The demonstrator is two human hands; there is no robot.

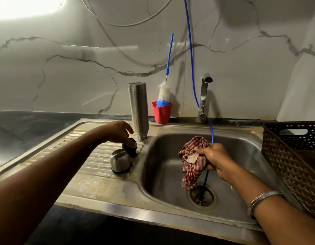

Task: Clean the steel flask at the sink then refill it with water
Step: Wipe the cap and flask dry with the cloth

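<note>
While the right hand (217,160) clenched a red-checked cloth (193,162) over the sink basin (163,167), the left hand (119,132) curled its fingertips onto a dark stopper (130,145) on the drainboard (93,156). L arm reached fwd, R wrist bent inward. Steel flask (138,110) stood inverted (mouth down) at the basin's back-left corner; steel cap (120,160) just beside the stopper. Marble-look wall behind.

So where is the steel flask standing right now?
In the head view, the steel flask stands mouth-down on the draining board left of the sink basin, beside the red cup.
</note>
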